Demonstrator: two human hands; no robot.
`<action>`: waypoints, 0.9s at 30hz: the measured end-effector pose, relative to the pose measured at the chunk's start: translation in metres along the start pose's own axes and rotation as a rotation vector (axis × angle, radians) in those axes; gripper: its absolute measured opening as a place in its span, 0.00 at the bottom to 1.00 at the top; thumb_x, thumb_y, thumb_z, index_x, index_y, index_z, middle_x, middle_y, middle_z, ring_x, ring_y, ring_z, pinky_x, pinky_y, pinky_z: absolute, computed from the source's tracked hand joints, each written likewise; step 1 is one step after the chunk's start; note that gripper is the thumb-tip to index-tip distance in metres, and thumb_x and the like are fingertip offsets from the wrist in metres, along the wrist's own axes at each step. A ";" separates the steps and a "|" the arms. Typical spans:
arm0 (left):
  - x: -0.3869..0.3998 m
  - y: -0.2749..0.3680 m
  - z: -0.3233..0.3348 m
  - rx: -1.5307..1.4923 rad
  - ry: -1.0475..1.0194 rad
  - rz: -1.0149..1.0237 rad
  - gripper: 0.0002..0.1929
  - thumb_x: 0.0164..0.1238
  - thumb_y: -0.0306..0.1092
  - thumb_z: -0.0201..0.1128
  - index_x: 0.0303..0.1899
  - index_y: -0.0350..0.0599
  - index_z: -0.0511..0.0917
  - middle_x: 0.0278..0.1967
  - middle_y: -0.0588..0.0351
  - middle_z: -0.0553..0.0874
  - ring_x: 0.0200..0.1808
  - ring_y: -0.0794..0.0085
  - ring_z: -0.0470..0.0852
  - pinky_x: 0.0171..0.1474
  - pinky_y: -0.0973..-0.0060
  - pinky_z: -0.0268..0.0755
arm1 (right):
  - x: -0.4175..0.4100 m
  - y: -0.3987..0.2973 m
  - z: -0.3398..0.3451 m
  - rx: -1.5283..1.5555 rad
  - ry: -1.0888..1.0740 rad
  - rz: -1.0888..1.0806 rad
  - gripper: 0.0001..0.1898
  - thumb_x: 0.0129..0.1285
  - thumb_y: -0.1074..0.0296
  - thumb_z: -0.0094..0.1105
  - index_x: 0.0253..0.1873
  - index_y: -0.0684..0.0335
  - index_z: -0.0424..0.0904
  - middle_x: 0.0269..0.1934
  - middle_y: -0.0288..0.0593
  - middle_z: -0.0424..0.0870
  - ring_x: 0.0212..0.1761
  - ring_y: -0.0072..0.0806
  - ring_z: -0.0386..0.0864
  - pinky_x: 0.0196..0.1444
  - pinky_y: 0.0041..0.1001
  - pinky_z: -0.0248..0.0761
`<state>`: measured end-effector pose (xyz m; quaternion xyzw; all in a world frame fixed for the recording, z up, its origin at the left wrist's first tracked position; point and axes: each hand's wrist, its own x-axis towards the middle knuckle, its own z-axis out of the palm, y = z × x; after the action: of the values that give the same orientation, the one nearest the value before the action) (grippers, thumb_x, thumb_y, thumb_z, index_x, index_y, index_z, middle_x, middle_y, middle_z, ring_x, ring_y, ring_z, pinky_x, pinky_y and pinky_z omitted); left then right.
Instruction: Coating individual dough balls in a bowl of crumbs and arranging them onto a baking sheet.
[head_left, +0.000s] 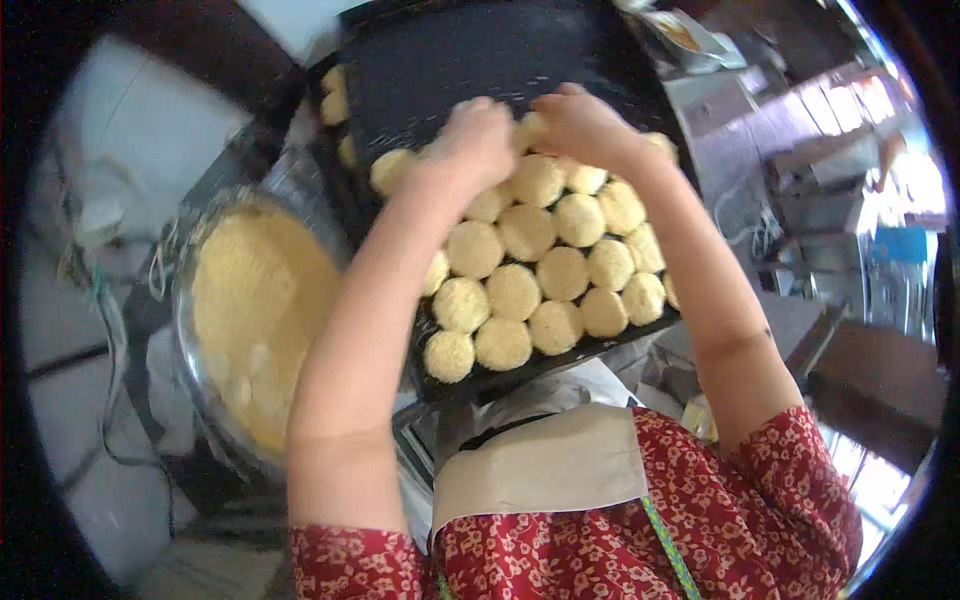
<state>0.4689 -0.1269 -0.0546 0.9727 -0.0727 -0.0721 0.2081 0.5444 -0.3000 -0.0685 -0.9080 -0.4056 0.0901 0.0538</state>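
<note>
A black baking tray (510, 52) lies before me, its near half covered with rows of round, pale-yellow, crumb-coated balls (562, 274), probably dough. My left hand (480, 139) is over the furthest row, blurred, with the fingers bent down and partly hidden. To its right, my right hand (581, 124) reaches in over the same row. Its fingers are at a coated ball (531, 131) between the two hands; whether they grip it or only touch it cannot be told. Some balls are hidden under my hands and forearms.
Left of the tray stands a metal basin (184, 337) of yellow crumbs (240, 262), with some paler lumps near its front. More balls (334, 97) show at the tray's far left, apparently on another tray beneath. A cable (112, 375) runs along the tiled floor.
</note>
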 end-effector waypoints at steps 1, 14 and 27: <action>-0.001 -0.009 0.004 -0.023 -0.023 -0.037 0.17 0.59 0.28 0.58 0.50 0.31 0.78 0.49 0.35 0.81 0.57 0.45 0.78 0.61 0.57 0.70 | 0.005 -0.010 0.001 0.030 -0.005 -0.003 0.25 0.55 0.58 0.67 0.56 0.65 0.80 0.50 0.52 0.82 0.60 0.46 0.72 0.62 0.37 0.69; -0.237 -0.037 -0.044 -0.313 0.857 -0.155 0.14 0.63 0.23 0.56 0.50 0.35 0.80 0.52 0.42 0.81 0.56 0.51 0.78 0.62 0.63 0.70 | 0.003 -0.076 -0.007 0.110 0.349 -0.163 0.29 0.72 0.57 0.54 0.72 0.67 0.62 0.72 0.54 0.64 0.75 0.46 0.59 0.74 0.36 0.55; -0.391 -0.157 -0.012 0.328 0.467 -1.189 0.22 0.60 0.43 0.66 0.51 0.38 0.76 0.51 0.42 0.81 0.56 0.50 0.78 0.60 0.59 0.71 | 0.040 -0.423 0.066 -0.051 0.037 -1.032 0.20 0.54 0.67 0.62 0.54 0.59 0.77 0.61 0.48 0.75 0.64 0.46 0.71 0.65 0.37 0.68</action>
<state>0.1055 0.0863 -0.0657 0.8562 0.5141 0.0502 -0.0079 0.2495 0.0125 -0.0653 -0.5921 -0.8018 0.0260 0.0764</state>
